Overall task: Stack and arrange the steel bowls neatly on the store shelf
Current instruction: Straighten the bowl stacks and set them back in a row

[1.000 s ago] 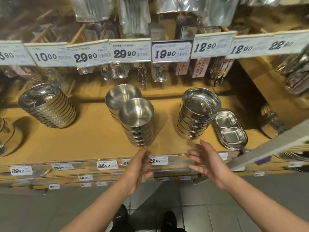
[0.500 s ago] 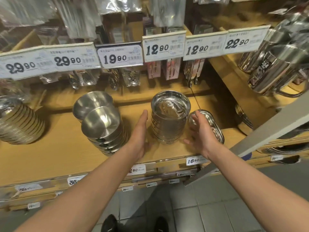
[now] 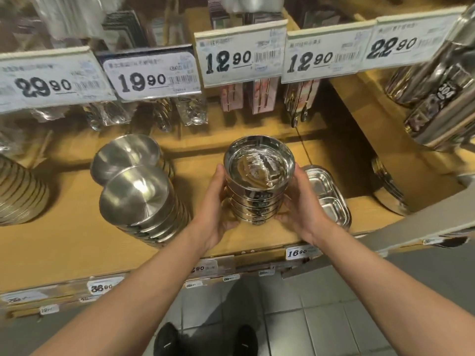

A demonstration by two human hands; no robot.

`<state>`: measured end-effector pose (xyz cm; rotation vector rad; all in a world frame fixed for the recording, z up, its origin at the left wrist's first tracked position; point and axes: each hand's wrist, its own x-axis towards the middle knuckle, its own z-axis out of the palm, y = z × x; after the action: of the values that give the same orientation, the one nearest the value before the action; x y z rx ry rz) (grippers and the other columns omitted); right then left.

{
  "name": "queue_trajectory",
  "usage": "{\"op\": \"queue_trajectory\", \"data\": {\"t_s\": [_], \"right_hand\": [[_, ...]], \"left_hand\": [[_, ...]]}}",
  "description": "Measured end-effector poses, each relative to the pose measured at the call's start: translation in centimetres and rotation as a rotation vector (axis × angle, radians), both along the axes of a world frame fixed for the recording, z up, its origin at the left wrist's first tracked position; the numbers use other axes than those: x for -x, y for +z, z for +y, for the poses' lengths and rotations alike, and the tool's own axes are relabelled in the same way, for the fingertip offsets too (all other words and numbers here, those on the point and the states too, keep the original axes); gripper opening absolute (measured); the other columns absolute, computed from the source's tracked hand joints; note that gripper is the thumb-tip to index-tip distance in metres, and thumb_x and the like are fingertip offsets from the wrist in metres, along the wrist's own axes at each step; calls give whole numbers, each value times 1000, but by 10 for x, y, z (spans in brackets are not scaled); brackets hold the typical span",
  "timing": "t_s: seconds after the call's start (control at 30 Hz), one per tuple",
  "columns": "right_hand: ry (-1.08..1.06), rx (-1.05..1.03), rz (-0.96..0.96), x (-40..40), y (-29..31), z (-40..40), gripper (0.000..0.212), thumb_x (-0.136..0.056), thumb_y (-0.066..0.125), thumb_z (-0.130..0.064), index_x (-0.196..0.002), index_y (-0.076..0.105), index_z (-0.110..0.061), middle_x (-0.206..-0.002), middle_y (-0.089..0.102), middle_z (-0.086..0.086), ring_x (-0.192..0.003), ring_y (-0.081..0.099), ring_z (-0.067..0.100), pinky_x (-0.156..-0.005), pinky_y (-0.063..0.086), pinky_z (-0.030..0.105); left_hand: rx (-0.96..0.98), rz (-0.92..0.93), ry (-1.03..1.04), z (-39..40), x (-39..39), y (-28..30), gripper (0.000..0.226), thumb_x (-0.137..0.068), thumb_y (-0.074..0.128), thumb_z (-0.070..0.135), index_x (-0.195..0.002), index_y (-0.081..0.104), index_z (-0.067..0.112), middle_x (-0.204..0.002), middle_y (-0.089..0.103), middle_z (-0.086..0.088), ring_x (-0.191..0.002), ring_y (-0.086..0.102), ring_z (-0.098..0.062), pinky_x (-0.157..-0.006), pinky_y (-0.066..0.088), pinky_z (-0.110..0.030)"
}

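Head view: a wooden store shelf (image 3: 64, 242) under hanging price tags (image 3: 240, 56), grey tiled floor (image 3: 321, 319) below. The divided steel tray (image 3: 327, 191) is partly hidden. The left hand (image 3: 214, 204) and right hand (image 3: 299, 204) clasp the stack of steel bowls (image 3: 258, 181) from either side, fingers curled around it, at mid-shelf.

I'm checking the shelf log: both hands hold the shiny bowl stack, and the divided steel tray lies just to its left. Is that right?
Not quite. The head view shows the left hand and right hand gripping the bowl stack from either side, but the divided steel tray lies just to its right, beyond the right hand, not to its left.
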<state>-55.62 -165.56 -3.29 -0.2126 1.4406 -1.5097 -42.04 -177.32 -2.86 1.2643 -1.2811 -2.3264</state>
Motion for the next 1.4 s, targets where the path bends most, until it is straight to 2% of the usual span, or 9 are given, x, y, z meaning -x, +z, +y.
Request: {"op": "queue_trajectory", "data": {"t_s": [0.23,0.3,0.47,0.67,0.83,0.93,1.17,1.27,1.4], "right_hand": [[-27,11,16,-6,1,3,57,-94,40,-73,-135,62,-40,-122,71,-14,-123,57,16,-74,57,29],[-37,17,19,-11,0,9,63,-90,41,-74,-136,62,-37,-128,69,-9,-122,57,18,-71,58,27],[-61,26,44,-26,0,27,58,-101,34,-69,-139,60,-34,-124,71,-9,-118,59,16,-68,57,26],[-63,33,67,-55,17,40,69,-89,39,-78,-138,60,-36,-134,66,-6,-120,59,14,-69,59,27],[-29,52,92,-97,24,53,58,-92,37,-75,-124,70,-39,-121,74,-7,-101,71,5,-69,58,26],[-22,42,123,-130,29,53,55,-91,39,-74,-123,68,-40,-122,73,-7,-105,69,11,-74,58,33],[14,84,85,-221,36,38,62,-86,43,-75,-128,66,-35,-130,69,-3,-120,59,20,-84,56,45],[53,106,82,-258,38,23,60,-86,43,-76,-124,70,-37,-128,70,-4,-121,59,21,-96,53,55],[109,111,48,-302,45,-4,71,-76,51,-83,-125,71,-36,-127,71,-8,-123,59,18,-90,55,50]], "left_hand": [[20,51,4,1,-3,-9,44,-89,38,83,-98,72,57,-99,74,29,-119,54,-10,-112,38,-64],[26,65,-11,4,-8,-11,42,-90,37,82,-100,71,59,-93,73,35,-115,54,-7,-111,38,-64],[15,74,-49,18,-21,-7,35,-88,37,82,-90,69,69,-89,70,41,-111,55,-6,-85,51,-44],[21,132,-60,27,-49,0,34,-82,45,84,-93,71,66,-93,73,35,-106,66,-5,-101,52,-57],[52,130,-87,39,-93,6,75,-64,54,95,-125,63,52,-101,74,33,-104,68,0,-96,58,-46],[54,117,-69,41,-130,11,60,-72,48,91,-115,65,53,-93,74,34,-92,72,4,-97,55,-45],[75,154,-39,34,-227,30,39,-75,47,85,-95,72,63,-96,75,32,-102,69,-1,-90,58,-38],[98,162,-13,21,-268,32,41,-80,45,84,-109,67,64,-102,74,31,-106,65,1,-102,52,-47],[65,133,49,1,-315,39,54,-76,49,88,-117,62,55,-117,64,17,-113,57,-10,-106,48,-58]]}}
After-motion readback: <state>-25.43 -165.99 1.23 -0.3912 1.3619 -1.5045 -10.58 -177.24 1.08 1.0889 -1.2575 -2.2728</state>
